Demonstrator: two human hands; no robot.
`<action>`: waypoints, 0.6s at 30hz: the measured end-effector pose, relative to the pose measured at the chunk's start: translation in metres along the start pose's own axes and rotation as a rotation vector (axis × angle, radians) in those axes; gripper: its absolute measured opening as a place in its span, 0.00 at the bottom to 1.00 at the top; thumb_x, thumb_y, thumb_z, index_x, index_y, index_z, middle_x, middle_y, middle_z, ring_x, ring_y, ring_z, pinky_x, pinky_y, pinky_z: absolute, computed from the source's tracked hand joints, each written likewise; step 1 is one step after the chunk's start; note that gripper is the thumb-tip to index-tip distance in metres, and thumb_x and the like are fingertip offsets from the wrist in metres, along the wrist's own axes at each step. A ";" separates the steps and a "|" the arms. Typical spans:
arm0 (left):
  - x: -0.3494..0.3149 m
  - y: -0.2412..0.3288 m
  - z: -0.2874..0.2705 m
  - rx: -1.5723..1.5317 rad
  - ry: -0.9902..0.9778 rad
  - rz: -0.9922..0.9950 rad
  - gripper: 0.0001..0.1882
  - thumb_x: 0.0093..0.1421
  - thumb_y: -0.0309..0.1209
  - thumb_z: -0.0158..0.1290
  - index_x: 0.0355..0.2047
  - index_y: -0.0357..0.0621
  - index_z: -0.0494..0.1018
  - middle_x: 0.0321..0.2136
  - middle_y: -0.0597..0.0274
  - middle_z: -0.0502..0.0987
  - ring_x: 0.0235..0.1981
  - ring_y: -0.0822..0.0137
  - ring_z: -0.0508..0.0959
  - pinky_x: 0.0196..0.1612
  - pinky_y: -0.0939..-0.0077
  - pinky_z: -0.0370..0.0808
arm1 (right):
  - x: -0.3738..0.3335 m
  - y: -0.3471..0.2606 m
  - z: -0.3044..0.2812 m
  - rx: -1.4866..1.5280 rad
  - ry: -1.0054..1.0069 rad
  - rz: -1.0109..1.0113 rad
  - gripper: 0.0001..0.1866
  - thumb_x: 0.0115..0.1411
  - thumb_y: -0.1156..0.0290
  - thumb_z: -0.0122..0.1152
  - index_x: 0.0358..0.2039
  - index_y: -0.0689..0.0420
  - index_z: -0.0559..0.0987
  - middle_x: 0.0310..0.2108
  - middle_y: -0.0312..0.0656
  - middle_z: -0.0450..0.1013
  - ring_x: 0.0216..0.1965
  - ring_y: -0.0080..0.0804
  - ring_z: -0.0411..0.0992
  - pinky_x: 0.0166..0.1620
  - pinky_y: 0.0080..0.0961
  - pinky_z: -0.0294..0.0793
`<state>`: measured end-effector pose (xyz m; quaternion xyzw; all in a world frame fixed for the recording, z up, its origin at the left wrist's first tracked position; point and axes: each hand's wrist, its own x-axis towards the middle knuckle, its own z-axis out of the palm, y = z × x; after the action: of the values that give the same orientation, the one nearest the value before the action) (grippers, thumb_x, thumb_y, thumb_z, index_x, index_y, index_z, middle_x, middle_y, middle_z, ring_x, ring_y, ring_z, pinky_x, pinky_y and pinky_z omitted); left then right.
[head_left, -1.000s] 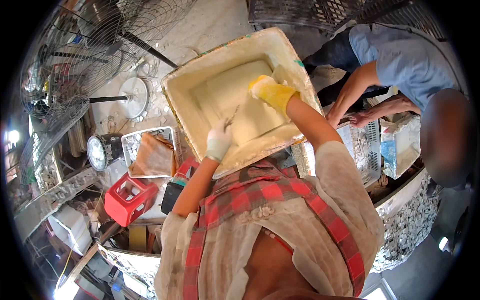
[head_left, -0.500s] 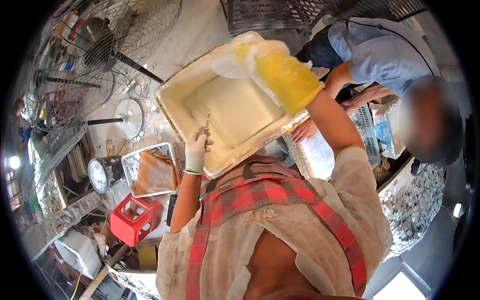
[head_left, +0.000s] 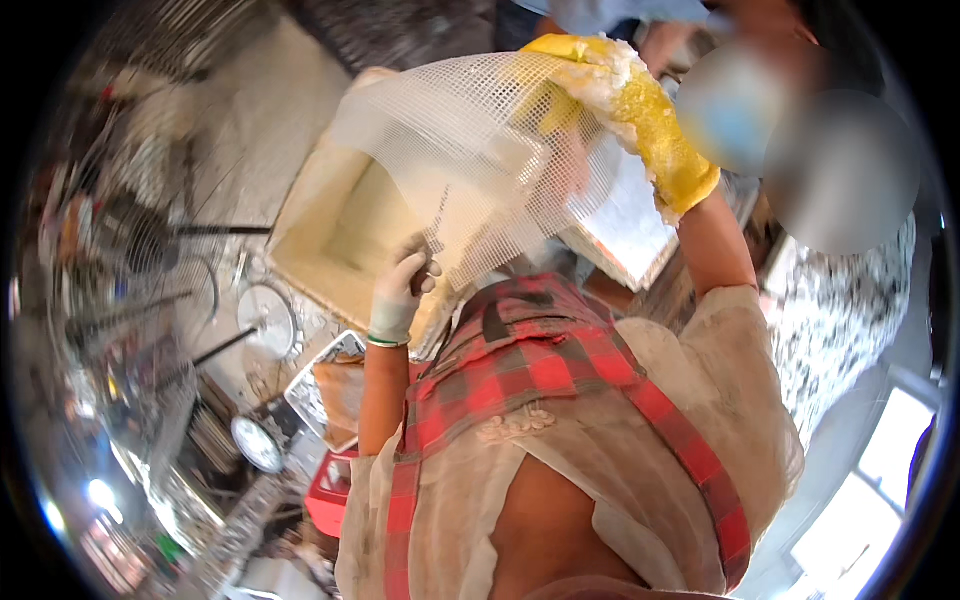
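A yellow rubber glove crusted with white stuff covers my right hand point(head_left: 595, 75), which is closed on the top edge of a white plastic mesh sheet point(head_left: 455, 125). The sheet hangs spread over a cream-coloured rectangular tub point(head_left: 325, 205) and hides part of its inside. My left hand point(head_left: 398, 295), in a thin white glove, is at the tub's near left edge with its fingers curled. Between those fingers stands a thin, slender rod with a twisted-looking surface point(head_left: 440, 215).
To the right of the tub lies a white panel point(head_left: 630, 230) in a frame, with a co-worker beyond it. Fans on round bases point(head_left: 267, 320) stand at the left. A white crate point(head_left: 335, 385) and a red plastic container point(head_left: 330, 495) sit near my left forearm.
My right hand has come up out of the tub and lifted the mesh sheet over it. My left hand still holds the rod. The whole view has swung, and the co-worker appears higher.
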<state>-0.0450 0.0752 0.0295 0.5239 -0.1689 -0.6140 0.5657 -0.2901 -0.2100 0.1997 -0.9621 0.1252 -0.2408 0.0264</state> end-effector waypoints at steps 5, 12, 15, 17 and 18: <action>0.030 0.012 0.071 0.421 -0.193 -0.024 0.21 0.63 0.29 0.47 0.55 0.31 0.70 0.27 0.62 0.76 0.23 0.78 0.68 0.26 0.86 0.65 | -0.134 -0.006 -0.046 0.308 0.146 0.514 0.18 0.56 0.68 0.57 0.48 0.55 0.79 0.45 0.40 0.77 0.41 0.35 0.78 0.43 0.29 0.77; 0.083 -0.043 0.176 0.610 -0.652 -0.227 0.19 0.63 0.27 0.48 0.54 0.41 0.74 0.27 0.63 0.78 0.20 0.80 0.71 0.23 0.87 0.66 | -0.321 -0.055 -0.087 -0.453 0.066 0.762 0.20 0.57 0.69 0.59 0.50 0.60 0.78 0.45 0.43 0.78 0.39 0.35 0.79 0.41 0.29 0.80; 0.101 -0.100 0.197 0.659 -0.664 -0.313 0.19 0.63 0.27 0.49 0.54 0.42 0.74 0.28 0.61 0.79 0.19 0.80 0.70 0.22 0.87 0.66 | -0.356 -0.078 -0.082 -0.170 0.302 0.915 0.17 0.60 0.69 0.57 0.49 0.59 0.79 0.45 0.43 0.79 0.38 0.35 0.79 0.43 0.28 0.78; 0.105 -0.122 0.226 0.713 -0.760 -0.390 0.20 0.63 0.29 0.49 0.56 0.41 0.72 0.36 0.62 0.80 0.23 0.78 0.77 0.24 0.85 0.71 | -0.385 -0.107 -0.081 0.000 0.444 1.230 0.17 0.60 0.70 0.56 0.49 0.60 0.79 0.44 0.44 0.79 0.37 0.34 0.79 0.43 0.27 0.77; 0.108 -0.138 0.236 0.756 -0.799 -0.397 0.20 0.63 0.29 0.49 0.55 0.40 0.72 0.37 0.62 0.80 0.25 0.77 0.78 0.24 0.85 0.72 | -0.401 -0.120 -0.079 0.072 0.517 1.377 0.17 0.61 0.70 0.56 0.49 0.60 0.79 0.44 0.44 0.79 0.37 0.33 0.79 0.43 0.27 0.77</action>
<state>-0.2931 -0.0676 -0.0369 0.4389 -0.4751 -0.7553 0.1058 -0.6418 0.0082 0.0996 -0.5765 0.6955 -0.3925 0.1727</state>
